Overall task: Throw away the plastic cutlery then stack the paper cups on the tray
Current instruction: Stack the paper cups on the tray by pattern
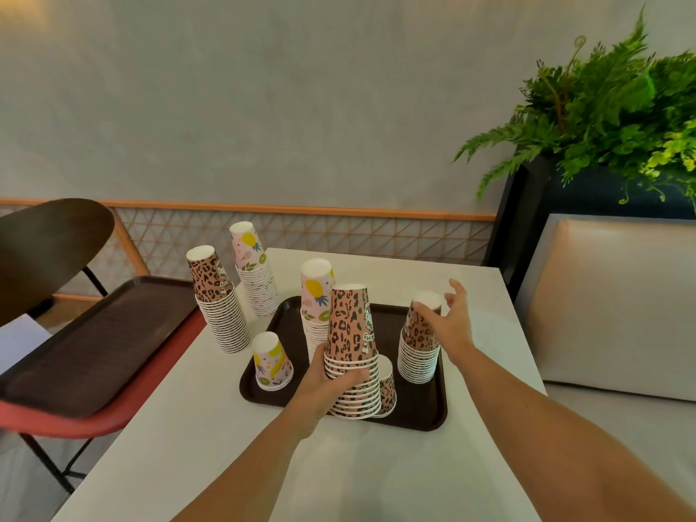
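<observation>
A dark tray point(414, 416) lies on the white table point(211, 427). My left hand point(324, 382) grips a stack of upside-down leopard-print cups point(352, 344) at the tray's front. My right hand point(450, 325) touches the top of another leopard-print stack point(418, 356) on the tray's right side, thumb on the cup and fingers spread. Behind the held stack stands a pink fruit-print stack point(314, 307). A single fruit-print cup point(272, 361) sits on the tray's left, and a small leopard-print cup point(388, 386) stands partly hidden behind the held stack. No plastic cutlery is in view.
Off the tray, at the table's back left, stand a leopard-print stack point(220, 307) and a fruit-print stack point(254, 269). A second dark tray point(94, 344) rests on a red chair point(94, 420) to the left. A cushioned bench point(617, 310) and a fern planter point(602, 118) are on the right.
</observation>
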The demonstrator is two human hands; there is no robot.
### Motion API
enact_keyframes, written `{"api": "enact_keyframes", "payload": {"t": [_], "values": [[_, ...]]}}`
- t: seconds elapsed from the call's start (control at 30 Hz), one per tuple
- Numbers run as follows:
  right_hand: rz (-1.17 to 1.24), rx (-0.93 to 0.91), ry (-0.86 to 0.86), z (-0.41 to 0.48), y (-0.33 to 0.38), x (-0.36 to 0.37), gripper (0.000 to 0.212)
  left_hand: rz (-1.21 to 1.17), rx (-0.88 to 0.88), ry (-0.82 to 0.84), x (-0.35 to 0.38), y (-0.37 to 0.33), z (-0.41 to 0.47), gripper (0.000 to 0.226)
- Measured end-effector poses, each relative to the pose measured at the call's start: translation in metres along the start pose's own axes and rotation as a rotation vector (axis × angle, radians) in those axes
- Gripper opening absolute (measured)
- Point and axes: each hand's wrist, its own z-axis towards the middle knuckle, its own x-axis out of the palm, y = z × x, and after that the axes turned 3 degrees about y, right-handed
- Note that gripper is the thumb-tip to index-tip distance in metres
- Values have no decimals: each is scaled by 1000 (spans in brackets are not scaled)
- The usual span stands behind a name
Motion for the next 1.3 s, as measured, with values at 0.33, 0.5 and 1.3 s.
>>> {"api": "enact_keyframes", "payload": {"t": [0.33, 0.5, 1.3], "values": [[-66, -247, -1, -10, 54, 10, 59, -3, -1, 24, 4, -7, 5, 89], [-13, -171, 452, -35, 85, 23, 55, -9, 15, 51, 10, -11, 6, 92], [186, 52, 426, -26, 128, 19, 40, 24, -22, 100, 5, -1, -3, 58]]}}
